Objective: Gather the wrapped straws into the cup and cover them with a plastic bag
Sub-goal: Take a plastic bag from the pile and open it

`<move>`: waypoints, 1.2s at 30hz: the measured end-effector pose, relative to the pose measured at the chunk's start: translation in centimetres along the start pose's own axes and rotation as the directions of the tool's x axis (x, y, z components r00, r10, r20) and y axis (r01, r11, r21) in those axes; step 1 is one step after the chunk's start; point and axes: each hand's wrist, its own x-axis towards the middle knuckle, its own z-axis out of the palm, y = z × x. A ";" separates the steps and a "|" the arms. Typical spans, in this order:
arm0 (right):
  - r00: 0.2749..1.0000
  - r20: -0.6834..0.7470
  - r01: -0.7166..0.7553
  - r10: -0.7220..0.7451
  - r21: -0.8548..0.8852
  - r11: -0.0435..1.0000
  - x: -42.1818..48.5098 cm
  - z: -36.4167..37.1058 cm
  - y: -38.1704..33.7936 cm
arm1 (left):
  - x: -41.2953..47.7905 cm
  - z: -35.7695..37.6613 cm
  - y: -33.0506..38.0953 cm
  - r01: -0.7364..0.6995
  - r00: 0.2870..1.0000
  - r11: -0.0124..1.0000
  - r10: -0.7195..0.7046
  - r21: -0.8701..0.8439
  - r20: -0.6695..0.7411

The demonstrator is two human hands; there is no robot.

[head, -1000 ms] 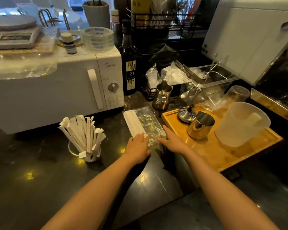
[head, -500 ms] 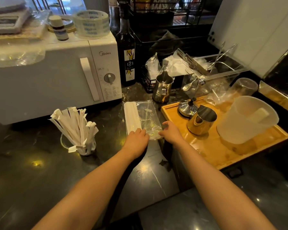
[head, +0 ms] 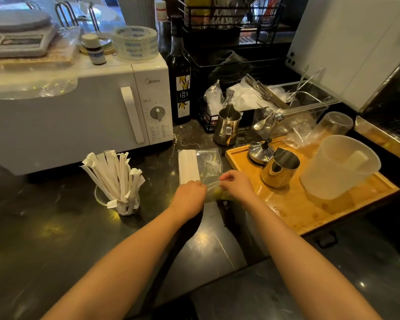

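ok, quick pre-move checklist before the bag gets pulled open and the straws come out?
1. Both hands on the near end of the plastic bag: ok, left hand and right hand pinch it.
2. Bag mouth open: cannot tell, the hands cover it.
3. White straw bundle still inside the bag: ok, it lies along its left side.
4. Cup upright and clear of the bag: ok, it stands to the left.
5. Room in the cup: cannot tell, wrapped straws already fan out of it.
6. Wooden tray clear of the right hand: not ok, its edge sits right beside that hand.
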 end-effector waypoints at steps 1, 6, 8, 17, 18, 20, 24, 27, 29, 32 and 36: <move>1.000 -0.002 0.019 -0.019 0.011 1.000 -0.3 -0.1 -0.4 | -0.3 -0.5 0.0 0.007 1.000 1.000 -0.007 -0.030 0.004; 0.993 -0.001 0.115 -0.115 0.043 0.992 -2.2 -0.3 -2.6 | -2.1 -3.5 -0.2 0.063 0.998 0.963 -0.063 -0.261 0.010; 0.989 0.006 0.148 -0.149 0.074 0.986 -3.0 -0.2 -3.5 | -2.9 -4.5 -0.5 0.072 0.997 0.917 -0.080 -0.392 -0.003; 0.970 0.091 0.207 -0.224 0.168 0.964 -6.6 0.5 -6.3 | -6.3 -6.9 -2.4 0.061 0.994 0.561 -0.106 -0.826 0.001; 0.965 0.102 0.222 -0.242 0.178 0.959 -7.0 0.6 -6.5 | -6.6 -7.1 -2.5 0.052 0.994 0.508 -0.109 -0.860 -0.004; 0.949 0.127 0.264 -0.289 0.185 0.947 -7.8 0.7 -6.9 | -7.2 -7.6 -2.7 0.025 0.994 0.406 -0.108 -0.914 -0.021; 0.915 0.197 0.330 -0.352 0.139 0.934 -9.4 0.8 -7.6 | -8.0 -8.3 -3.0 -0.026 0.996 0.260 -0.080 -0.965 -0.049; 0.908 0.202 0.352 -0.367 0.110 0.930 -10.3 0.8 -8.2 | -8.3 -8.7 -3.3 -0.062 0.993 0.236 -0.079 -0.970 -0.083; 0.904 0.204 0.362 -0.375 0.099 0.927 -10.8 0.8 -8.6 | -8.5 -8.9 -3.4 -0.077 0.993 0.213 -0.077 -0.974 -0.095; 0.894 0.222 0.376 -0.389 0.099 0.921 -11.4 0.6 -9.0 | -8.7 -9.1 -3.4 -0.092 0.994 0.171 -0.048 -0.981 -0.102; 0.887 0.246 0.369 -0.391 0.130 0.920 -11.8 0.6 -9.0 | -9.2 -9.1 -3.2 -0.068 0.998 0.104 0.006 -0.992 -0.068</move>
